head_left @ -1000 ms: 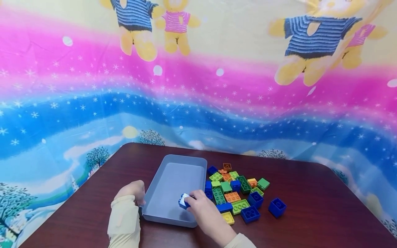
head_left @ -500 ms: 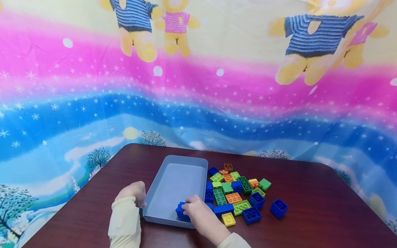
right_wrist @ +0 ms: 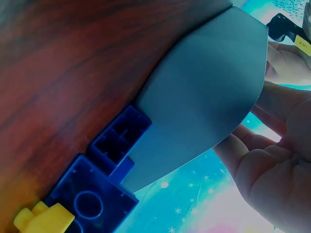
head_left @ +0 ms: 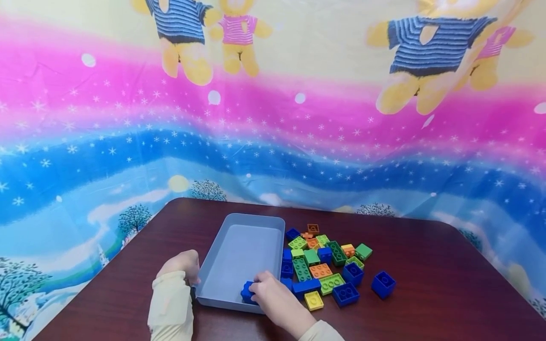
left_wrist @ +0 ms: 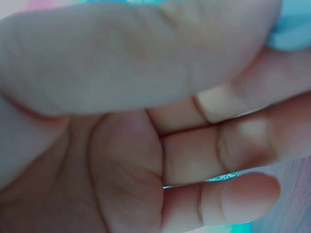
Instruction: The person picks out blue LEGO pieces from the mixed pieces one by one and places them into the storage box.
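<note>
**Right hand (head_left: 273, 294) holds a blue brick (head_left: 247, 292) inside a gray tray (head_left: 239, 251)**

The blue brick is inside the tray's near end, toward the right corner. The right hand's grip pinches it and covers part of it; whether the brick touches the tray's floor cannot be told. The right hand also hides that corner of the tray.

At the tray's left wall, near the front, the left hand (head_left: 180, 265) holds the rim, its thumb and fingers closed on it.

Against the tray's right wall, blue bricks crowd in; the right wrist view shows an open-bottomed blue brick (right_wrist: 121, 137) touching the wall's outside. Farther right of the tray spreads a loose pile: a long blue brick (head_left: 306, 287), a lime brick (head_left: 331, 283), a dark green brick (head_left: 336, 253), orange ones among them. A yellow brick (head_left: 313, 300) lies at the pile's near edge, just beyond the right hand. One blue cube-like brick (head_left: 383, 284) sits farthest right of the tray.

Everything rests on a dark reddish-brown desk (head_left: 409, 255). Behind the tray hangs a cloth (head_left: 273, 123) printed with teddy bears and snowflakes.
</note>
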Demonstrator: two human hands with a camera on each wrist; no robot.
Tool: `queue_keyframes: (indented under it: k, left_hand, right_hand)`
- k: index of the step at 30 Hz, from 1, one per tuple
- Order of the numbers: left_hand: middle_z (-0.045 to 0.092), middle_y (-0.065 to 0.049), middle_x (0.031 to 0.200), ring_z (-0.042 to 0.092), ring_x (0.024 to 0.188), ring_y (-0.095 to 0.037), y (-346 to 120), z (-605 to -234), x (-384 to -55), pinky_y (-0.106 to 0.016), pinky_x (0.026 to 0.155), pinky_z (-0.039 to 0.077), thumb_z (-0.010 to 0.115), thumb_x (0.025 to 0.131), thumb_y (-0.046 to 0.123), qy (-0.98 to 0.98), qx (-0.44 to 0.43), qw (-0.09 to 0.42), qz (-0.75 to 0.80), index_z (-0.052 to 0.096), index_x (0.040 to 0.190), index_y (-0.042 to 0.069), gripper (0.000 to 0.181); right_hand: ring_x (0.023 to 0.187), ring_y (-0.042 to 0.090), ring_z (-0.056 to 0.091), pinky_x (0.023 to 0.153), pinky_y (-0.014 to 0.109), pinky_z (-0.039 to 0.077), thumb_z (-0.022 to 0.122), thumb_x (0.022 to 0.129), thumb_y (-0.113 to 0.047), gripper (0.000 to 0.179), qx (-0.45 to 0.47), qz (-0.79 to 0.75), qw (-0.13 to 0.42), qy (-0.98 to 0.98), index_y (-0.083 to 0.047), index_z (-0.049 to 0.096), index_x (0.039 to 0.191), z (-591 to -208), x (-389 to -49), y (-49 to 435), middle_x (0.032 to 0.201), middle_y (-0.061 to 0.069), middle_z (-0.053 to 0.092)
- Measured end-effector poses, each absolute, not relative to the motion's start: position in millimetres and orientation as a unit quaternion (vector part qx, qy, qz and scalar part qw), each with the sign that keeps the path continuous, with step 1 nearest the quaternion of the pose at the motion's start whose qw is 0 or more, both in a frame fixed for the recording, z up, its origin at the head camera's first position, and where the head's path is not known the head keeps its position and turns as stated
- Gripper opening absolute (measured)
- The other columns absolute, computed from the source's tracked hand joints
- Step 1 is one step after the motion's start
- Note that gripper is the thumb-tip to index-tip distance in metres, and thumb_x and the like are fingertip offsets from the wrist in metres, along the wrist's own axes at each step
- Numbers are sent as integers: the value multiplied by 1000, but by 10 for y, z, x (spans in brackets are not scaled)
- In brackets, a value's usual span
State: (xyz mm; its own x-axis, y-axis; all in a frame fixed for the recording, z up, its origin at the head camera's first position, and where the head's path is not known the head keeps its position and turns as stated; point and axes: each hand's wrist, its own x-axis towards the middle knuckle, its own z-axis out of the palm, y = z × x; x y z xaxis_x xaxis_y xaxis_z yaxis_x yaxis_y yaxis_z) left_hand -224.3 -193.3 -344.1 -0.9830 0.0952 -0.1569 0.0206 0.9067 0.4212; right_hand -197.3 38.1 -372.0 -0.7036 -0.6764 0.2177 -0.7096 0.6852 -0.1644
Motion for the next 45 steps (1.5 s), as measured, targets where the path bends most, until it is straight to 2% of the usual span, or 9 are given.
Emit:
queue_keyframes:
  k: [11, 16, 20, 26, 34, 40, 45]
  left_hand:
    - [37, -2, 47, 37, 43, -13, -1928, -3434, -2228, -25, 45, 36, 65, 72, -8, 972, 35, 87, 215, 43, 50, 8, 35]
    - [34, -1, 47, 35, 42, -12, -1918, -3432, -2230, -24, 45, 35, 66, 72, -8, 972, 36, 84, 215, 42, 49, 9, 37]
    - [34, 0, 46, 32, 41, -12, -1920, -3426, -2243, -24, 44, 33, 64, 73, -8, 972, 31, 86, 216, 40, 49, 10, 39]
    - [36, 0, 45, 32, 41, -11, -1947, -3416, -2236, -23, 43, 32, 61, 73, -9, 969, 34, 88, 226, 36, 48, 12, 42]
    - [37, -1, 47, 33, 42, -12, -1949, -3423, -2243, -24, 45, 34, 64, 73, -8, 968, 32, 108, 226, 42, 50, 9, 36]
    - [39, -2, 47, 36, 42, -12, -1932, -3422, -2251, -24, 45, 34, 65, 71, -8, 970, 34, 105, 215, 44, 50, 7, 33]
    - [39, -1, 47, 35, 42, -12, -1923, -3414, -2244, -24, 45, 34, 65, 71, -9, 971, 37, 103, 211, 46, 50, 6, 32]
  right_hand:
    - [75, 5, 45, 63, 16, 42, 62, 84, -22, 11, 383, 108, 92, -913, -14, 69, 83, -3718, -1933, 462, 83, -5, 53]
    - [81, 8, 49, 67, 19, 44, 60, 86, -21, 13, 378, 117, 137, -908, -12, 69, 86, -3644, -1948, 613, 88, -3, 57]
    - [82, 10, 51, 71, 23, 46, 60, 85, -18, 12, 359, 137, 168, -908, -10, 69, 85, -3553, -1989, 793, 87, -2, 58]
    - [82, 14, 53, 68, 27, 48, 63, 84, -17, 11, 309, 157, 171, -922, -8, 68, 86, -3406, -2043, 1045, 86, -1, 58]
    - [79, 14, 53, 63, 25, 47, 63, 83, -17, 9, 280, 166, 139, -935, -10, 68, 86, -3356, -2035, 1183, 84, -2, 57]
    - [78, 20, 55, 62, 33, 47, 66, 79, -11, 8, 257, 187, 59, -946, -6, 67, 85, -3288, -2067, 1393, 82, 2, 60]
    - [80, 25, 56, 62, 37, 46, 69, 75, -5, 17, 211, 217, 17, -953, -1, 66, 91, -3245, -2105, 1615, 88, 9, 60]
